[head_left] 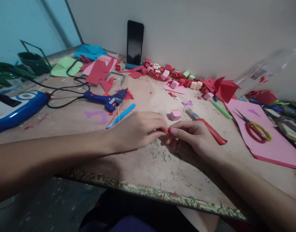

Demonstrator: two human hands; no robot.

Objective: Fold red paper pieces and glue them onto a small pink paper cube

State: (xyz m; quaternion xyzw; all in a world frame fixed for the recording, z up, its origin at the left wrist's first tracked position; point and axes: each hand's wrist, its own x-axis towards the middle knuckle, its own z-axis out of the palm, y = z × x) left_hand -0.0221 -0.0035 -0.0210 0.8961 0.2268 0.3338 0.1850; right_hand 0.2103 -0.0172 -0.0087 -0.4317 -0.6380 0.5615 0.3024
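My left hand [138, 130] and my right hand [191, 135] meet near the table's front middle, fingers pinched together on a small red paper piece [168, 130] held between them. Only a sliver of the red piece shows between the fingertips. A pink paper cube [175, 115] sits just beyond my hands. A red-handled cutter knife [208, 128] lies right behind my right hand.
A blue glue gun [106, 99] with black cord and a blue pen [121, 115] lie left of centre. Red, pink and green paper cubes [172, 77] line the wall by an upright phone [134, 43]. Scissors [255, 129] rest on pink paper [276, 145] at right.
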